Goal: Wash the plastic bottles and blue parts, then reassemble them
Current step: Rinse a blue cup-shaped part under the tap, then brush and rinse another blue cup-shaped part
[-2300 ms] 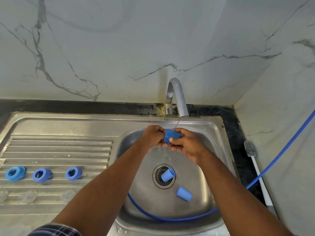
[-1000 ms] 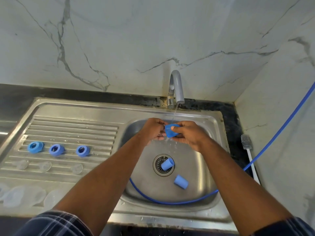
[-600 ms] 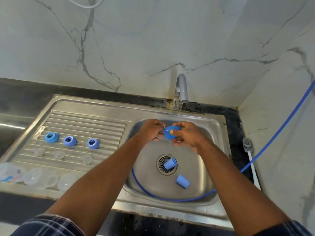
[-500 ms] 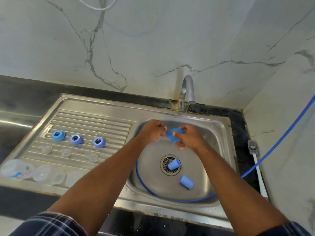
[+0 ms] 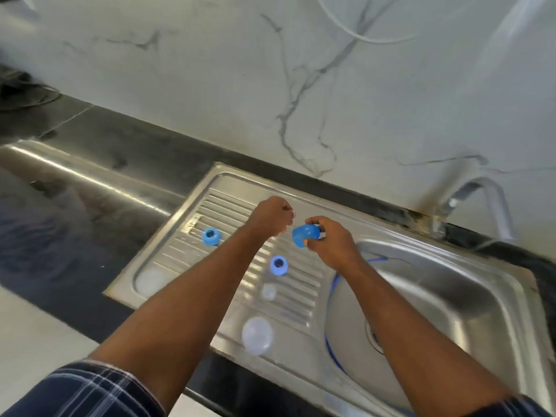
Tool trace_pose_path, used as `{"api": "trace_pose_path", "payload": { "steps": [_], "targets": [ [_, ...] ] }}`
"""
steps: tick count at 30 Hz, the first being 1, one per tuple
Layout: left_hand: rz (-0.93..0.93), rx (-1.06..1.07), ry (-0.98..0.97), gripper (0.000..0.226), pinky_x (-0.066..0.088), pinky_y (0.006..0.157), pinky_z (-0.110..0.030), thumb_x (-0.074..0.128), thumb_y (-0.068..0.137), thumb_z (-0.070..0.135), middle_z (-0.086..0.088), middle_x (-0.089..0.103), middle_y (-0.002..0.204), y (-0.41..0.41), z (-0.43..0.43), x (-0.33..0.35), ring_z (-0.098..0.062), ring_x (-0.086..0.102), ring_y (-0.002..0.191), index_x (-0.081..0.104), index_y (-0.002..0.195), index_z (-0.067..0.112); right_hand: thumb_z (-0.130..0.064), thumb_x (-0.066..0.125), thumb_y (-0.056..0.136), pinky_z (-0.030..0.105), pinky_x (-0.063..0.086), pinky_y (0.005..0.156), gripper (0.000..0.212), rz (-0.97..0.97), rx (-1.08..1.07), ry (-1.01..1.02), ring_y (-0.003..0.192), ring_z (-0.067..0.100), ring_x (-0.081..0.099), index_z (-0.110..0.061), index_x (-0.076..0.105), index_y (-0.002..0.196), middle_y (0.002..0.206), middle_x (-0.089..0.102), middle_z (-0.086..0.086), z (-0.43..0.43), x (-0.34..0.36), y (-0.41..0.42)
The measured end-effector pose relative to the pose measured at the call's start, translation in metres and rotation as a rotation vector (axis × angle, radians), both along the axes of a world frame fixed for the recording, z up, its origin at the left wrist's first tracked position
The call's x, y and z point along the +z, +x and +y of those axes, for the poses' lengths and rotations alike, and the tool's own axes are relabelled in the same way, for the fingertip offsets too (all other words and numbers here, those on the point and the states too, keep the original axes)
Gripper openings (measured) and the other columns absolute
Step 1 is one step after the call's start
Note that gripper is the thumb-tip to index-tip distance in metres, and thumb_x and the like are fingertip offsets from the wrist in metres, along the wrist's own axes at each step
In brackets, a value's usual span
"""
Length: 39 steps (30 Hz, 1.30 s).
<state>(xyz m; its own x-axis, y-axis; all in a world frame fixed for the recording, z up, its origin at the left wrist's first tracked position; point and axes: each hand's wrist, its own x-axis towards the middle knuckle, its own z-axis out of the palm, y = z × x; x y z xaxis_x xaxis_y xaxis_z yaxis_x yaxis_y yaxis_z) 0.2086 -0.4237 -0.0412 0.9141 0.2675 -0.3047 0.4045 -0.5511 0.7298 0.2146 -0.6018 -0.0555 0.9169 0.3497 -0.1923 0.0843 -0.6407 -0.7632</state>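
My right hand grips a blue cap above the ribbed drainboard, its open end turned left. My left hand hovers just left of the cap with its fingers curled and nothing in them. Two blue rings lie on the drainboard; my left forearm may hide a third. Clear small parts and a clear bottle lie nearer the front edge. The view is blurred.
The steel sink basin is at the right with a blue hose curled inside it. The tap rises behind the basin. Black countertop stretches left of the drainboard. Marble wall stands behind.
Both hands have left the water stream and moved left over the drainboard, the right one carrying the blue cap. My view has swung left; the caps in the basin are out of sight.
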Motion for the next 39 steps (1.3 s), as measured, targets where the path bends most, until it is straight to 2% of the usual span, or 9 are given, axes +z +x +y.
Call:
{"api": "trace_pose_path", "payload": {
  "steps": [4, 11, 17, 21, 24, 30, 33, 36, 39],
  "targets": [
    [0.002, 0.101, 0.117, 0.018, 0.054, 0.086, -0.036, 0.061, 0.091, 0.019, -0.008, 0.076, 0.100, -0.005, 0.086, -0.013, -0.027, 0.069, 0.098, 0.077, 0.098, 0.011, -0.012, 0.074, 0.083, 0.036, 0.050, 0.096, 0.051, -0.100, 0.192, -0.087, 0.110, 0.024, 0.063, -0.017, 0.061, 0.132, 0.123, 0.067, 0.003, 0.095, -0.001, 0.013],
    [0.059, 0.197, 0.145, 0.021, 0.053, 0.094, -0.039, 0.058, 0.092, 0.010, -0.005, 0.076, 0.107, -0.018, 0.167, -0.032, -0.025, 0.068, 0.104, 0.076, 0.100, 0.014, -0.011, 0.064, 0.087, 0.037, 0.051, 0.075, 0.034, -0.243, 0.369, -0.358, 0.096, 0.027, 0.061, -0.020, 0.054, 0.118, 0.111, 0.063, 0.004, 0.190, -0.021, 0.028],
    [0.062, 0.220, 0.193, 0.029, 0.049, 0.099, -0.041, 0.047, 0.098, 0.006, -0.010, 0.068, 0.124, -0.024, 0.178, -0.037, -0.031, 0.062, 0.115, 0.069, 0.116, 0.007, -0.008, 0.067, 0.092, 0.039, 0.054, 0.092, 0.046, -0.249, 0.439, -0.402, 0.110, 0.028, 0.062, -0.019, 0.053, 0.135, 0.127, 0.061, 0.007, 0.220, -0.040, 0.032],
    [0.037, 0.248, 0.218, 0.033, 0.047, 0.093, -0.031, 0.046, 0.096, 0.007, -0.005, 0.065, 0.128, -0.030, 0.175, -0.041, -0.025, 0.061, 0.115, 0.065, 0.122, 0.013, -0.011, 0.071, 0.092, 0.042, 0.054, 0.098, 0.063, -0.257, 0.483, -0.402, 0.119, 0.026, 0.061, -0.023, 0.043, 0.147, 0.139, 0.057, 0.004, 0.216, -0.042, 0.031],
    [-0.010, 0.211, 0.280, 0.026, 0.046, 0.085, -0.030, 0.051, 0.095, 0.014, -0.003, 0.069, 0.118, -0.029, 0.158, -0.035, -0.024, 0.063, 0.107, 0.067, 0.116, 0.017, -0.015, 0.067, 0.094, 0.041, 0.055, 0.094, 0.060, -0.311, 0.447, -0.385, 0.120, 0.025, 0.059, -0.027, 0.042, 0.147, 0.141, 0.053, 0.000, 0.196, -0.032, 0.034],
    [-0.071, -0.040, 0.194, 0.018, 0.057, 0.085, -0.040, 0.060, 0.092, 0.022, -0.005, 0.074, 0.097, -0.005, 0.075, -0.009, -0.026, 0.070, 0.091, 0.074, 0.097, 0.013, -0.022, 0.065, 0.093, 0.039, 0.050, 0.101, 0.032, -0.236, 0.276, -0.309, 0.117, 0.019, 0.061, -0.023, 0.066, 0.125, 0.126, 0.067, -0.001, 0.096, -0.014, 0.043],
    [-0.051, -0.192, 0.168, 0.018, 0.057, 0.086, -0.039, 0.061, 0.093, 0.021, -0.008, 0.074, 0.091, 0.007, 0.010, -0.007, -0.026, 0.071, 0.085, 0.074, 0.095, 0.009, -0.021, 0.065, 0.090, 0.036, 0.051, 0.098, 0.026, -0.159, 0.183, -0.311, 0.107, 0.018, 0.066, -0.021, 0.072, 0.116, 0.114, 0.073, -0.001, 0.021, -0.010, 0.036],
    [-0.021, -0.376, 0.145, 0.020, 0.054, 0.080, -0.031, 0.062, 0.092, 0.020, -0.010, 0.075, 0.090, 0.014, -0.063, -0.010, -0.027, 0.071, 0.086, 0.076, 0.094, 0.007, -0.018, 0.065, 0.088, 0.040, 0.056, 0.091, 0.022, -0.044, 0.091, -0.335, 0.093, 0.021, 0.070, -0.021, 0.076, 0.107, 0.105, 0.074, 0.001, -0.059, -0.019, 0.024],
    [0.040, -0.510, 0.159, 0.021, 0.054, 0.078, -0.032, 0.059, 0.091, 0.017, -0.014, 0.075, 0.088, 0.014, -0.132, -0.020, -0.029, 0.071, 0.085, 0.077, 0.091, 0.005, -0.013, 0.064, 0.086, 0.043, 0.057, 0.084, 0.014, 0.040, 0.039, -0.366, 0.078, 0.022, 0.072, -0.019, 0.076, 0.089, 0.089, 0.076, 0.003, -0.136, -0.037, 0.010]
  ]
}}
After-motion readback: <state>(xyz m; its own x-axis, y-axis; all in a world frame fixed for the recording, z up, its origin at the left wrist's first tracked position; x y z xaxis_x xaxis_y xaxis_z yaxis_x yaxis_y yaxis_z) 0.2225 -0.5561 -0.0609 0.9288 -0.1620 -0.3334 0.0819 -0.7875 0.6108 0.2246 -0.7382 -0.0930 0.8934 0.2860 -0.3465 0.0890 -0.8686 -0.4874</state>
